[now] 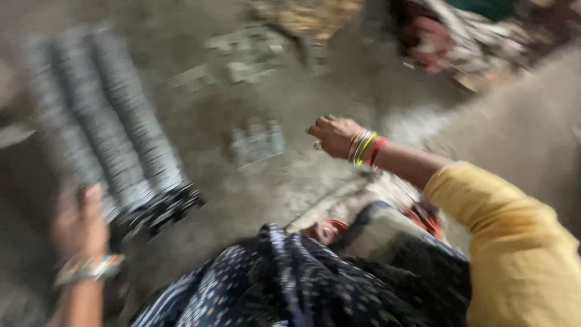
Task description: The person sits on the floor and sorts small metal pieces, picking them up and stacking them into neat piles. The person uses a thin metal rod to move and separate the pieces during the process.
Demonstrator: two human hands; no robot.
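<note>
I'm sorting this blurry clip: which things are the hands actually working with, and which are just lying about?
In hand:
- left hand, at the lower end of the long grey ribbed stacks
- right hand, closed, raised over the floor; blur hides any contents

Lying about:
- small pale blocks on the dusty floor
- rubble pile at the top right

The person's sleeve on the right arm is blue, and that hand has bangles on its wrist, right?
Not quite. The sleeve is yellow, not blue; the head view shows it. The right hand does wear bangles on its wrist, coloured yellow, red and silvery.
</note>
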